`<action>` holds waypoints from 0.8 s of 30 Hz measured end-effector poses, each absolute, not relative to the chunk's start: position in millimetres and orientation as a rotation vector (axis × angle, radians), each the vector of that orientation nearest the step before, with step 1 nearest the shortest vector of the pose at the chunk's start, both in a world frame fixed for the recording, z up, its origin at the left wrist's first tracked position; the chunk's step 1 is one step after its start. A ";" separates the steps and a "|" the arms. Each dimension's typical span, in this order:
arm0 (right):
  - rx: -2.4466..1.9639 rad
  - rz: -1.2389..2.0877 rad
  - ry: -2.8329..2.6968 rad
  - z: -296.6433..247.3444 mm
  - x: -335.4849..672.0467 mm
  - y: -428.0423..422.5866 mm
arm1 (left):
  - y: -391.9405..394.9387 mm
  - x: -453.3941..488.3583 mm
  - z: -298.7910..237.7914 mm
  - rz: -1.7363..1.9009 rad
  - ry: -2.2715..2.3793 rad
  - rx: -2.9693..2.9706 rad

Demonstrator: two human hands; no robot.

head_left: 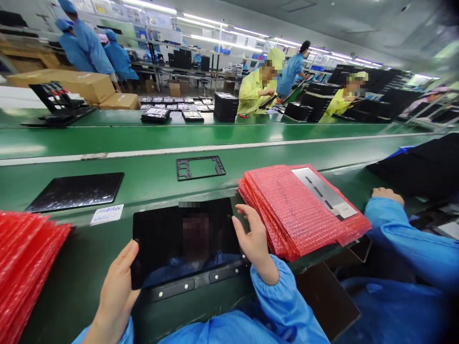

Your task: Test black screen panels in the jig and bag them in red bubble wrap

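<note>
I hold a glossy black tablet panel (172, 239) flat in front of me over the near edge of the green bench. My left hand (116, 286) grips its left edge, thumb on the top face. My right hand (253, 236) grips its right edge with curled fingers. A black strip with white dots (195, 282) lies just under the panel's near edge. Both my sleeves are blue.
A stack of red bubble-wrap bags (301, 210) with a grey strip on top lies at right; another red stack (25, 258) at left. On the green belt (251, 157) lie a black frame (200, 167) and a black panel (77, 191). A co-worker's blue-sleeved arm (405, 229) rests at right.
</note>
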State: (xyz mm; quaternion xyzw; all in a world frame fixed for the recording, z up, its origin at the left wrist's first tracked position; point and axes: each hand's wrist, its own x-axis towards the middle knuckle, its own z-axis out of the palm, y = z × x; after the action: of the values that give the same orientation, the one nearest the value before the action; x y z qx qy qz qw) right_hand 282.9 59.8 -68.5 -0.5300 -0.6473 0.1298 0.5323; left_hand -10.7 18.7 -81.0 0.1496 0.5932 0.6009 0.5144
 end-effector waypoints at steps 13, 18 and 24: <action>-1.055 1.442 -1.802 -50.6 295.1 25.3 | 22.0 -15.7 -77.1 1.520 1.183 0.107; -1.067 1.492 -1.737 -60.8 297.1 30.2 | 16.5 -18.0 -75.1 1.507 1.198 0.162; -1.149 1.347 -1.701 -79.2 302.8 54.5 | 2.2 -14.0 -63.6 1.191 1.493 0.684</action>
State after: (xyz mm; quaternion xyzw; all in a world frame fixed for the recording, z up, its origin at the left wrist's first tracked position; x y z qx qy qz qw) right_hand 302.8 54.5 -79.2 -0.4407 -0.6524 0.5166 0.3365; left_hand -14.0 2.2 -63.6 0.2864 0.6250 0.4986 0.5279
